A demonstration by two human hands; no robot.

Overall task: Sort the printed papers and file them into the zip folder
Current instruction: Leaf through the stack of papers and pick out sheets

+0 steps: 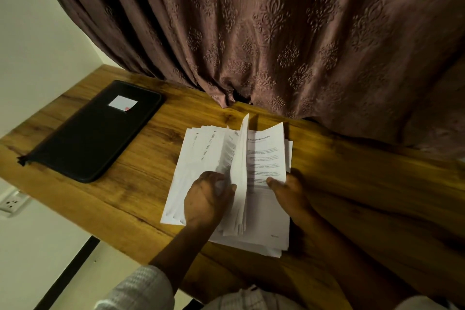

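Wooden worktop [352, 184] under a brown curtain [276, 33] carries the printed papers [206, 148] at its middle, light, floppy, slippery sheets best pinched at their near edges, where left hand [208, 199] and right hand [289, 191] have fingers [275, 182] clamped on lifted pages, the zip folder [95, 133] lying closed well apart.

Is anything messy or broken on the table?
Nothing looks broken. The papers are messy: their edges are fanned out and uneven while the left hand and right hand hold them. The black folder lies closed, slanted on the table.
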